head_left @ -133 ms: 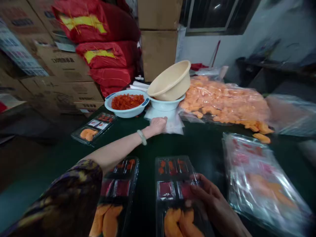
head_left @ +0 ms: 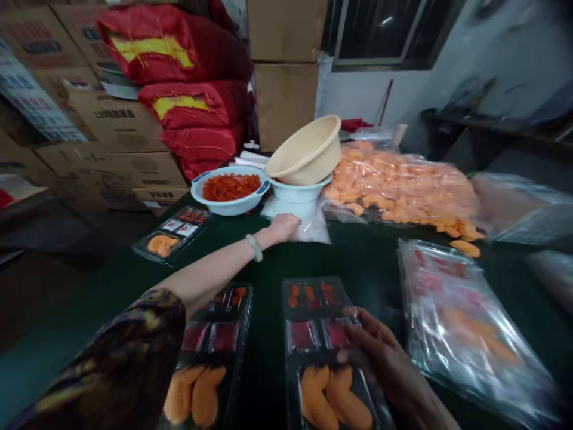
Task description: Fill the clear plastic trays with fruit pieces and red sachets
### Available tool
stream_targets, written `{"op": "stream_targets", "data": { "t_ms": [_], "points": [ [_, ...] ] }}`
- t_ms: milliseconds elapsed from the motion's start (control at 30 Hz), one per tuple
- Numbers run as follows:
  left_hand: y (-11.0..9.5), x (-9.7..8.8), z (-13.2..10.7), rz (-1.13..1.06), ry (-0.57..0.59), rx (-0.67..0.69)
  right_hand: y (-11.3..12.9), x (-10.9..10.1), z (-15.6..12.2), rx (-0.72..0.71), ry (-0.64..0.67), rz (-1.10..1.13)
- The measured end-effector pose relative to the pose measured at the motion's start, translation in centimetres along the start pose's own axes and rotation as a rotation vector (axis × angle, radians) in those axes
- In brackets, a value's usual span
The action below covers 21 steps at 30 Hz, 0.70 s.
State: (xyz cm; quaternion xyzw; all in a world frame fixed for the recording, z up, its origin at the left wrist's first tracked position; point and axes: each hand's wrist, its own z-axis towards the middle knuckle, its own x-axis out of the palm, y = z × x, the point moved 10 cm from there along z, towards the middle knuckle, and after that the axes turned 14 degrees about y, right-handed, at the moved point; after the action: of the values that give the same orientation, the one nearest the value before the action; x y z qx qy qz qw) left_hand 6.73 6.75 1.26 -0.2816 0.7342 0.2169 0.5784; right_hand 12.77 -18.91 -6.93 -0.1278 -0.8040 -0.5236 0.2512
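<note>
My left hand (head_left: 284,228), a pale bracelet on its wrist, reaches forward with its fingers closed on the edge of a stack of clear plastic bags (head_left: 314,230) that lies under a light blue basin (head_left: 298,192). My right hand (head_left: 380,352) grips the right edge of a compartmented plastic tray (head_left: 308,359), thumb over its rim. This tray holds small red-orange pieces, two dark red packets and larger orange foam-like pieces. A similar filled tray (head_left: 210,357) lies to its left, partly covered by my left forearm.
At the back sit a blue basin of red pieces (head_left: 231,186), a tilted cream basin (head_left: 308,152) and a big clear bag of orange pieces (head_left: 403,185). Bagged trays (head_left: 461,316) lie right; another tray (head_left: 172,236) lies left. Red bundles (head_left: 179,54) and cartons stand behind.
The view has turned slightly, so most things sit a little lower or farther left. Both hands keep their holds.
</note>
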Motion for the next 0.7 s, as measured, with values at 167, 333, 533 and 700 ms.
{"op": "stream_targets", "data": {
  "t_ms": [167, 333, 533, 700],
  "points": [
    [-4.9, -2.3, -3.7, 0.116, -0.101, 0.234, 1.9, 2.2, 0.1, -0.128, 0.096, 0.128],
    [-10.8, -2.0, -9.4, 0.13, -0.184, 0.517, 2.2, 4.9, -0.5, -0.109, 0.188, 0.126],
    [-12.9, -1.8, -15.0, -0.003, -0.312, 0.645, -0.2, 4.0, -2.9, -0.044, 0.122, 0.106],
    [-14.2, -1.5, -18.1, -0.041, -0.292, 0.666, -2.2, 2.7, -5.5, -0.026, 0.026, 0.051]
  ]
}}
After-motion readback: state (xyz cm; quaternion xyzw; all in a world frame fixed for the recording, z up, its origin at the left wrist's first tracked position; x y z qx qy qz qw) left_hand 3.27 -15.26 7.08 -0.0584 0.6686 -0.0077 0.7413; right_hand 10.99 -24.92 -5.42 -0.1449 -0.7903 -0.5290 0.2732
